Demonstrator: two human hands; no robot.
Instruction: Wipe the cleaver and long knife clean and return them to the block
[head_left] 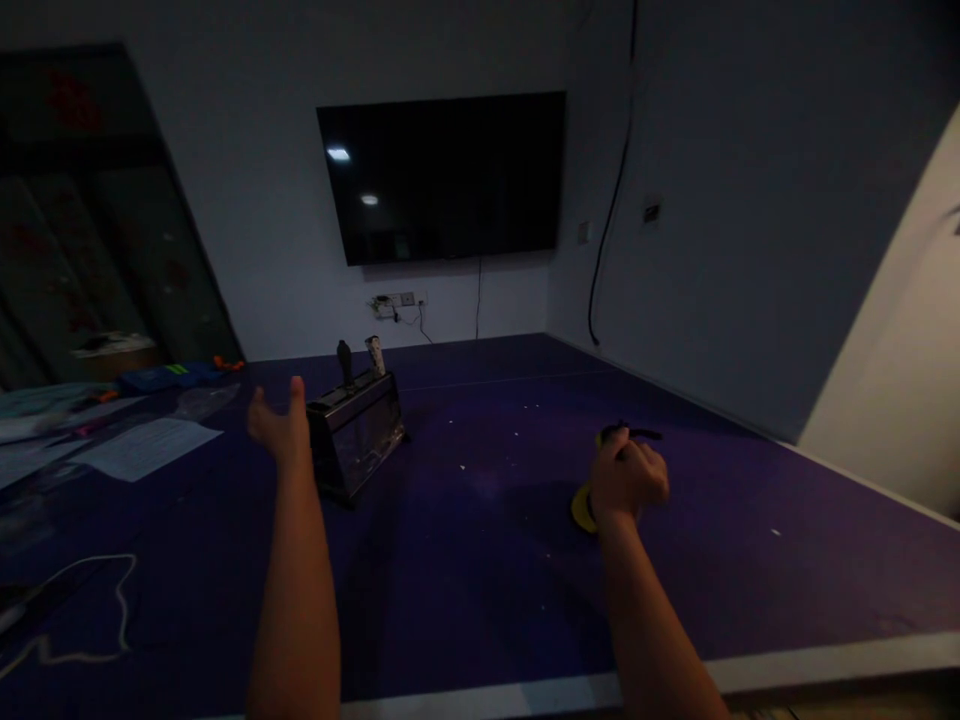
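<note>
My left hand [280,425] is raised at the left end of a dark, slant-sided knife block [364,440]. Its fingers are apart and hold nothing; whether it touches the block I cannot tell. Two handles stick up from the block's top, a black handle [345,362] and a pale, speckled handle [375,355]. On the right, my right hand [626,475] is closed around a yellow-and-black tool with a round yellow base [582,508]. A thin black part points out to the right above the fist. The fist hides most of this tool, so its exact kind is unclear.
The purple tabletop [480,560] carries small white scraps. Paper sheets [150,447], clear plastic and a blue item [172,377] lie at the left. A white cable [124,590] curls near the front left. A television [450,180] hangs on the wall behind.
</note>
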